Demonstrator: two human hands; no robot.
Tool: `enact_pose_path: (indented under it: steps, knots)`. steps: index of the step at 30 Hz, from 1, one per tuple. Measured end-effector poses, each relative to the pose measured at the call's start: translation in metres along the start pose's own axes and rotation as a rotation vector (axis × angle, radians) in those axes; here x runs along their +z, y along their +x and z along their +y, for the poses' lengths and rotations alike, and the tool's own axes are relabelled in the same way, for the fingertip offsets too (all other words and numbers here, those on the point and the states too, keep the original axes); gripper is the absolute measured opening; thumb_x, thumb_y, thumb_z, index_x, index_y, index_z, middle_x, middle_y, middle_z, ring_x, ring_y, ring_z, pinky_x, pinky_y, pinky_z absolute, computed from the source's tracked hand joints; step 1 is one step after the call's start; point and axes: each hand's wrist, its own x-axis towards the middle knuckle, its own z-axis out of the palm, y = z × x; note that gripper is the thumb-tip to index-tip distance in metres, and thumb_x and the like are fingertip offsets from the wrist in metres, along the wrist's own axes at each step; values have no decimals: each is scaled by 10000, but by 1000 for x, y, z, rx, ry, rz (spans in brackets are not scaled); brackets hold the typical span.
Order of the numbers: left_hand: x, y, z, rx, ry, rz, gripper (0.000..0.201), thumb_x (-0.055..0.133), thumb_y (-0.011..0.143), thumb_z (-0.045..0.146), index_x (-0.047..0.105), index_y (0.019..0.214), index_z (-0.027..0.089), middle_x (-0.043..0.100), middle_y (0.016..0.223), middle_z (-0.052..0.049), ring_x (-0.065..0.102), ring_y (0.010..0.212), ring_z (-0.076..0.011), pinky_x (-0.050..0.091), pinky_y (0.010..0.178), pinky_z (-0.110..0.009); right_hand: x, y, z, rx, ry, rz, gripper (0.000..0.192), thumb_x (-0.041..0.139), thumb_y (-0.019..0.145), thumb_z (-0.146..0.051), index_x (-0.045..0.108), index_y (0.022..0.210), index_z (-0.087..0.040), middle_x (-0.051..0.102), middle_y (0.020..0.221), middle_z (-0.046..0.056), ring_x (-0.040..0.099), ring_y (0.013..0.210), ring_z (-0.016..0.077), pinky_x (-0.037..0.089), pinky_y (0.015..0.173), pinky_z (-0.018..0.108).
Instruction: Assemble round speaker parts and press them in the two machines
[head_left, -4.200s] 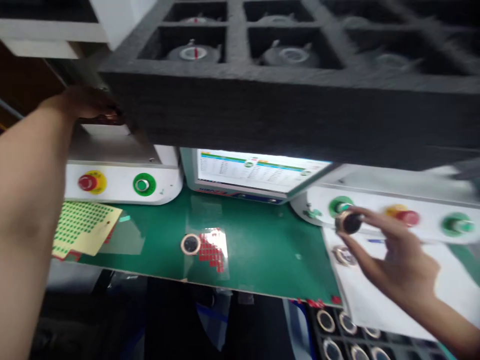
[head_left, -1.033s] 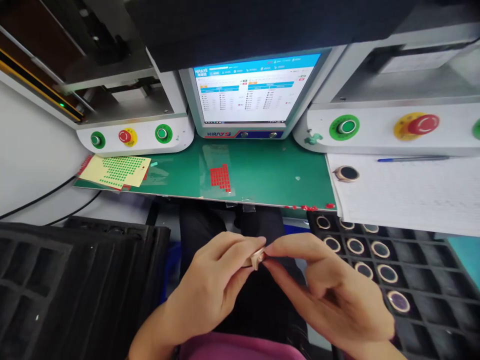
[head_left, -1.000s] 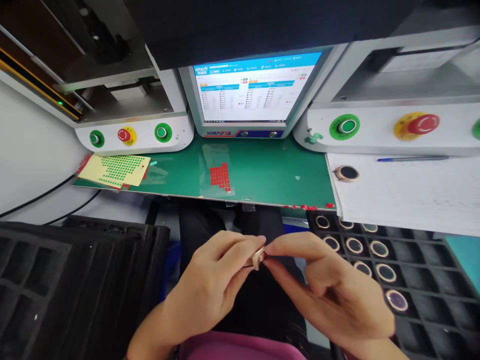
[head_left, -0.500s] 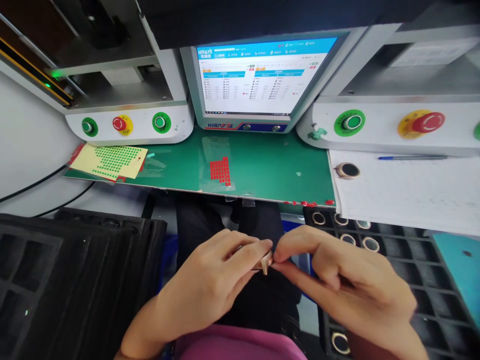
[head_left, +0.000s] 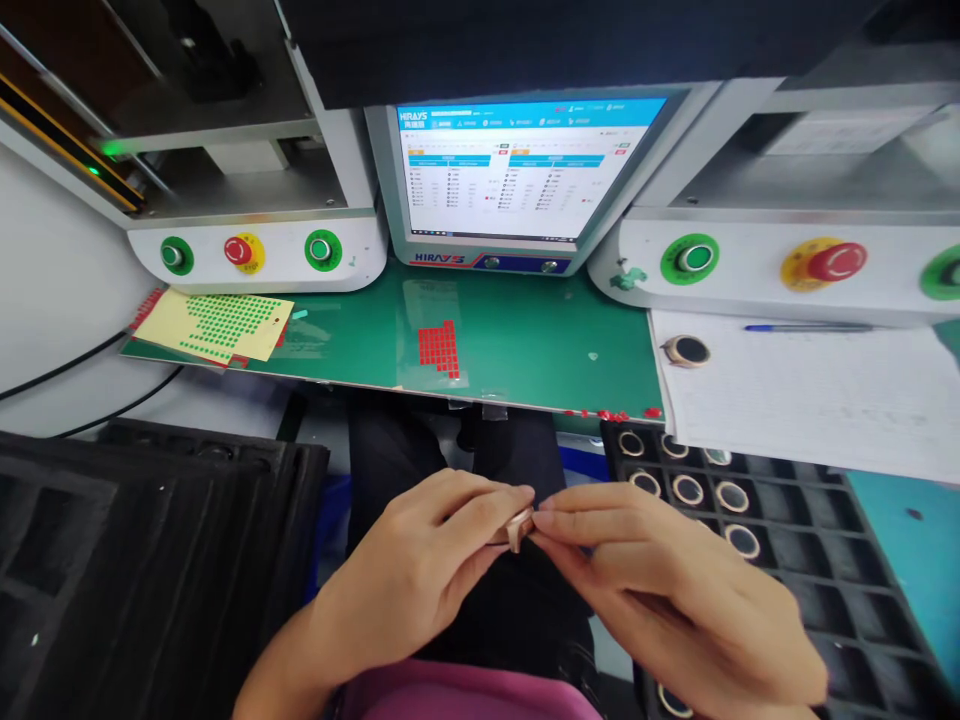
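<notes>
Left hand [head_left: 420, 585]: fingers pinched on small gold-rimmed round part [head_left: 517, 527], held edge-on over lap, below counter [head_left: 525, 350] edge. Right hand [head_left: 675, 590]: fingertips closed on same part from opposite side. Black compartment tray [head_left: 787, 520], right of hands: gold rings in several cells. Empty-celled black foam tray [head_left: 150, 560], left. On counter: red sticker sheet [head_left: 439, 348], yellow sheet of green dots [head_left: 217, 325], paper [head_left: 810, 390] bearing second ring part [head_left: 686, 351] and pen [head_left: 806, 327]. Monitor [head_left: 517, 180] centre rear, lit.
</notes>
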Motion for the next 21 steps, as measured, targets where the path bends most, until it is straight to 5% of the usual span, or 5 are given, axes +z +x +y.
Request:
enact_pose_path:
  steps: [9,13,16,18,21]
  knots:
    - [13,1,-5,-87,-131,5,343,477,961,114,567,1275,219,693,1104,-59,672,993,-146,553,864,-235,1,-11,-3,13,-155,5,261,623,822,-5,551,878,-249,756,847,39,731,772,181,643,622,303]
    - [15,6,-12,-279,-130,315,207,509,963,195,638,1122,216,727,959,-34,692,823,-141,562,755,-237,5,-21,4,-25,-206,-31,244,611,816,-9,564,883,-239,750,892,54,730,820,196,633,648,304]
    - [13,9,-21,-471,-277,560,183,518,970,305,640,1049,194,724,888,-26,649,664,-111,544,648,-220,13,-12,38,102,-239,25,255,593,853,-45,570,993,-257,739,915,46,726,876,201,623,735,330]
    - [12,11,-27,-530,-504,548,208,552,949,361,624,994,171,728,953,-54,662,672,-117,544,631,-230,22,-1,72,189,-299,84,254,598,879,-133,558,1097,-257,712,1056,92,695,1011,242,598,838,414]
    - [14,12,-31,-606,-859,435,243,619,900,397,571,933,161,739,1002,-99,707,742,-166,554,670,-274,40,14,117,281,-310,-13,350,596,845,-168,535,1187,-214,617,1260,165,630,1133,309,513,944,549]
